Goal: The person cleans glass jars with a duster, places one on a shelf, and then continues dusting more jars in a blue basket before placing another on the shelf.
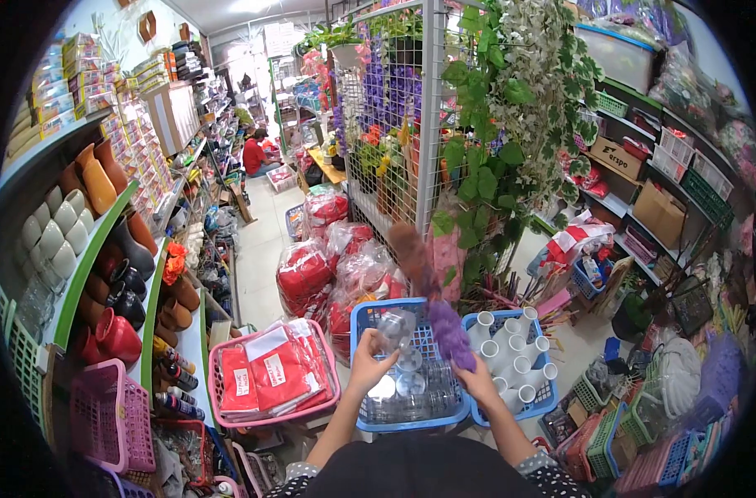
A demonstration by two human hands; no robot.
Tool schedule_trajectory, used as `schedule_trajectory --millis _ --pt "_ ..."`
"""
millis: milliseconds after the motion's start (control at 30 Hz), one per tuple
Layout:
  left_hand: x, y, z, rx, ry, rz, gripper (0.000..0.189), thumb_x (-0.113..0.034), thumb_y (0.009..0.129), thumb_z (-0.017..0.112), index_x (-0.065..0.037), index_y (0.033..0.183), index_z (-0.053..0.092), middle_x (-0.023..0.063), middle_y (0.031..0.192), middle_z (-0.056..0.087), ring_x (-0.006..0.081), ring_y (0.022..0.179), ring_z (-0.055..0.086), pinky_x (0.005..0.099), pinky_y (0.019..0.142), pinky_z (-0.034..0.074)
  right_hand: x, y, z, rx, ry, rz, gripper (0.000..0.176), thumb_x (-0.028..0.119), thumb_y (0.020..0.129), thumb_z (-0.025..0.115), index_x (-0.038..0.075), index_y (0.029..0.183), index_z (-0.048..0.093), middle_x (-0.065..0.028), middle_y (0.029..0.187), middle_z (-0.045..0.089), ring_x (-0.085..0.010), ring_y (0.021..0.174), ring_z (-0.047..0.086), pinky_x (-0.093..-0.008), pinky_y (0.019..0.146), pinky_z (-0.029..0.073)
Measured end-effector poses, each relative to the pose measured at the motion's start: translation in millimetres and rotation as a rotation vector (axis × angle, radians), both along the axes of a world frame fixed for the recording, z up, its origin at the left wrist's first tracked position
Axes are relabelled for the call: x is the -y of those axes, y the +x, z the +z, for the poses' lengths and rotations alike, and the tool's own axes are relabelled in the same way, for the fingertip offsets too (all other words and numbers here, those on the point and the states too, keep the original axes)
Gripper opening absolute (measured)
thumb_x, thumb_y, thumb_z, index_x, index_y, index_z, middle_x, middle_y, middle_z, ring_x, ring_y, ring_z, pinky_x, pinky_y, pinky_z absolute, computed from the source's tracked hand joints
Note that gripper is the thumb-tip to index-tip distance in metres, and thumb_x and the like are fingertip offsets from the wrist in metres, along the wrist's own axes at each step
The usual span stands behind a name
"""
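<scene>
My left hand [368, 363] is closed around a clear glass vase [393, 328], lifted above a blue basket [369, 313]. More clear glassware [411, 402] lies in that basket, some upright and some on its side. My right hand [476, 380] grips a fluffy duster [448, 332], purple near the hand and brown, blurred, toward its far tip. It points up and away from me, over the basket's right side. The duster and the glass vase are apart. Just right of my right hand, white vases [511, 353] stand in a second blue basket [552, 398].
A pink basket [216, 390] of packed red cloth [278, 373] stands left. Bagged red goods [307, 278] are piled ahead, beside a wire rack [386, 91] with hanging plants [486, 166]. Shelves with vases [116, 336] line the left. In the aisle sits a person in red [257, 155].
</scene>
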State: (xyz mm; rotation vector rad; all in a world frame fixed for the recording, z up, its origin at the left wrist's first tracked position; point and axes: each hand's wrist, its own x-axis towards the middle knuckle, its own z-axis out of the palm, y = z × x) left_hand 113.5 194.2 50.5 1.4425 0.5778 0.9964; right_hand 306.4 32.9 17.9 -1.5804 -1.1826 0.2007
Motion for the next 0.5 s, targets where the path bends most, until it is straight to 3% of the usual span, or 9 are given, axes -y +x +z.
schedule_trajectory --millis 67,100,167,233,333,367,433,467,500 --pt "8.8 -6.3 14.8 -0.394 0.396 0.058 0.032 0.005 0.073 0.063 -0.005 0.1 0.048 0.0112 0.094 0.064 0.025 0.085 0.065 0.0299 0.075 0.048 -15.2 -16.2 42.7 -0.989 -0.283 0.08 0.038 0.029 0.081 0.068 0.007 0.109 0.054 -0.0067 0.082 0.065 -0.009 0.046 0.047 -0.0233 0.039 0.036" --pt "19.9 -8.6 36.2 -0.433 0.366 0.02 0.037 0.01 0.068 0.059 -0.005 0.102 0.054 0.0129 0.098 0.063 0.0296 0.099 0.062 0.0338 0.081 0.047 -23.4 -21.2 60.8 -0.99 -0.29 0.077 0.038 0.029 0.081 0.068 0.007 0.109 0.054 -0.0067 0.082 0.065 -0.009 0.046 0.047 -0.0233 0.039 0.036" --pt "20.1 -6.2 28.2 -0.384 0.527 0.008 0.041 0.011 0.067 0.057 -0.005 0.105 0.056 0.0139 0.1 0.062 0.03 0.107 0.058 0.0351 0.083 0.047 -35.5 -26.6 85.0 -1.139 -0.204 0.104 0.033 0.033 0.08 0.07 0.012 0.098 0.051 0.0005 0.07 0.057 -0.0012 0.041 0.034 -0.017 0.035 0.019" --pt "18.4 -3.9 19.9 -0.334 0.695 -0.003 0.046 0.013 0.066 0.056 -0.005 0.108 0.057 0.0149 0.101 0.062 0.0305 0.115 0.054 0.0364 0.085 0.047 -47.3 -19.4 73.8 -1.07 -0.247 0.107 0.033 0.032 0.079 0.071 0.012 0.095 0.051 0.0026 0.066 0.053 -0.0022 0.04 0.034 -0.0182 0.034 0.02" --pt "20.2 -2.3 2.9 -0.228 0.762 -0.076 0.047 0.02 0.064 0.05 -0.003 0.105 0.047 0.0181 0.131 0.047 0.0413 0.134 0.025 0.0408 0.105 0.03 -56.6 -22.5 64.2 -0.966 -0.294 0.132 0.03 0.024 0.077 0.073 0.012 0.093 0.051 0.0055 0.062 0.046 -0.0029 0.041 0.034 -0.0194 0.035 0.022" --pt "22.0 -1.5 -8.8 -0.254 0.682 -0.06 0.06 0.017 0.062 0.055 -0.005 0.113 0.032 0.0228 0.146 0.023 0.0399 0.139 0.009 0.0423 0.111 0.017 -58.7 -24.6 50.7 -1.012 -0.28 0.137 0.029 0.021 0.077 0.073 0.012 0.094 0.052 0.0053 0.063 0.046 -0.0031 0.042 0.035 -0.0193 0.035 0.022" --pt "33.0 9.1 -21.3 -0.184 0.577 0.02 0.075 0.015 0.06 0.058 -0.008 0.122 0.022 0.025 0.147 0.016 0.0369 0.139 0.007 0.042 0.112 0.013 -59.2 -41.0 52.3 -1.096 -0.237 0.05 0.024 0.015 0.078 0.07 0.01 0.095 0.054 0.0046 0.064 0.049 -0.0038 0.044 0.038 -0.02 0.037 0.024" --pt "35.8 12.1 -28.7 -0.111 0.475 0.098 0.091 0.014 0.057 0.061 -0.01 0.13 0.012 0.0271 0.148 0.008 0.034 0.14 0.005 0.0417 0.113 0.01 -59.8 -40.9 44.7 -1.097 -0.242 0.053 0.024 0.015 0.078 0.07 0.01 0.095 0.054 0.0046 0.064 0.049 -0.0038 0.044 0.038 -0.02 0.037 0.024" --pt "30.9 11.8 -34.6 -0.195 0.48 0.106 0.121 0.002 0.055 0.077 -0.012 0.137 -0.011 0.0269 0.148 0.004 0.032 0.138 0.013 0.043 0.112 0.015 -60.3 -40.8 32.1 -1.073 -0.238 0.062 0.024 0.015 0.078 0.069 0.01 0.096 0.054 0.0042 0.066 0.05 -0.0042 0.044 0.039 -0.0203 0.037 0.025"
